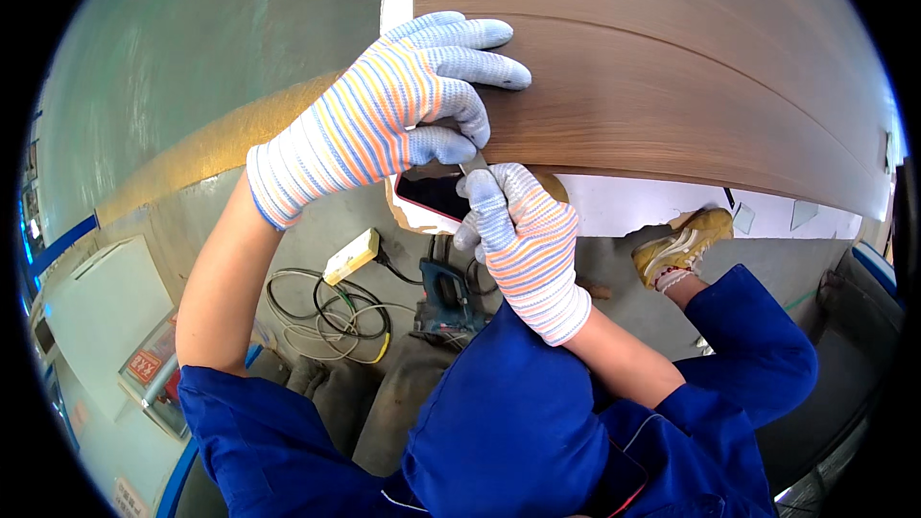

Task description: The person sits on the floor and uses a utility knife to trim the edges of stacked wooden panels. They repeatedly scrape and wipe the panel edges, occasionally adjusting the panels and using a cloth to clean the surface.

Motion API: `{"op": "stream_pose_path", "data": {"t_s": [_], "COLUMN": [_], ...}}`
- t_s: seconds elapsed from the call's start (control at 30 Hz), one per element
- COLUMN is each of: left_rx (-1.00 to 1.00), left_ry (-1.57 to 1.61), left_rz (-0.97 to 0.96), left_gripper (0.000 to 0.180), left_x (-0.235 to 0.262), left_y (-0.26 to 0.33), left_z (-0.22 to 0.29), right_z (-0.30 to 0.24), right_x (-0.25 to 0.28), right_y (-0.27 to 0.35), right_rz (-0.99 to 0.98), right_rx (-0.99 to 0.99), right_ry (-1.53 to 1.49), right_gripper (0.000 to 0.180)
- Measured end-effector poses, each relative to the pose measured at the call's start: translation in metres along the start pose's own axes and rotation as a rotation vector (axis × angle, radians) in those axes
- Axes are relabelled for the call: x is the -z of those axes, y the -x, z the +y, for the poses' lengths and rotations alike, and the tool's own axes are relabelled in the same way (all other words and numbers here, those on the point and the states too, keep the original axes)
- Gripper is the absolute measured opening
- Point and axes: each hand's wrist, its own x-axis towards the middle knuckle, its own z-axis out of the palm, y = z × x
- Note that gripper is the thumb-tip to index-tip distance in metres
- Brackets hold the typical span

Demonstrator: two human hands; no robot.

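Note:
Both my hands wear knit gloves with coloured stripes and grey-blue fingers. They meet at the near edge of a brown wood-grain panel [633,101]. My left hand [384,115] pinches a small grey, flat piece [473,164] between thumb and forefinger, its other fingers stretched over the panel. From below, my right hand [523,240] is closed on the lower part of the same piece, hiding most of it, so its kind does not show. Just under the panel edge, beside the fingers, lies a dark flat object with a red rim [430,194], perhaps a phone.
A dark teal power tool [446,293] stands on the floor below my hands, near coiled cables [331,312] and a pale yellow power strip [352,256]. A greenish-grey sheet [211,67] spans the upper left. A yellow shoe [686,245] is at right, a white box [110,307] at left.

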Motion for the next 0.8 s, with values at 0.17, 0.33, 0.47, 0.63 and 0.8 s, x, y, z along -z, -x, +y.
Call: {"op": "stream_pose_path", "data": {"t_s": [0.17, 0.33, 0.47, 0.63, 0.8], "left_rx": [0.034, 0.184, 0.636, 0.751, 0.675], "left_ry": [-0.042, -0.060, 0.314, 0.530, 0.583], "left_rz": [0.034, 0.199, 0.757, 0.986, 1.012], "left_gripper": [0.018, 0.009, 0.014, 0.026, 0.029], "left_x": [0.006, 0.016, -0.006, -0.083, -0.092], "left_y": [0.024, 0.050, 0.099, 0.132, 0.109], "left_z": [0.001, 0.018, 0.034, 0.064, 0.109], "right_z": [0.017, 0.020, 0.023, 0.036, 0.012], "right_x": [-0.022, -0.038, -0.024, 0.043, 0.088], "right_y": [-0.003, -0.002, 0.009, 0.038, 0.101], "right_rz": [0.030, 0.021, -0.153, -0.153, -0.035], "right_rx": [0.187, 0.471, 0.377, 0.337, 0.059], "right_ry": [0.095, 0.241, 0.223, 0.589, -0.214], "right_gripper": [0.014, 0.017, 0.017, 0.023, 0.035]}}
